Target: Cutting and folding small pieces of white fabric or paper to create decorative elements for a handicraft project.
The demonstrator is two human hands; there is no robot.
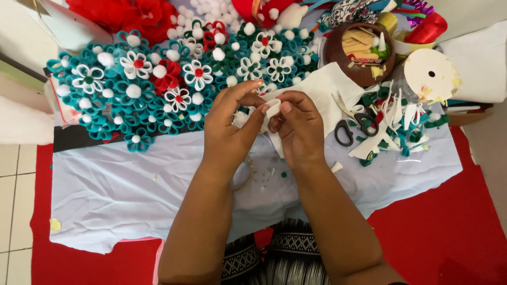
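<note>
Both hands, left hand [228, 132] and right hand [298, 129], pinch a white felt strip [272, 109] in a closed grip. Felt flowers [158, 84] crowd just beyond; scissors [353, 126] lie right; bare pale cloth [116, 195] nearer.

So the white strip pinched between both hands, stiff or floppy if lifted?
Probably floppy: the white strip curls between the left hand and right hand. Likely light, like the cut scraps nearby. Unlikely to roll, being flat.
</note>
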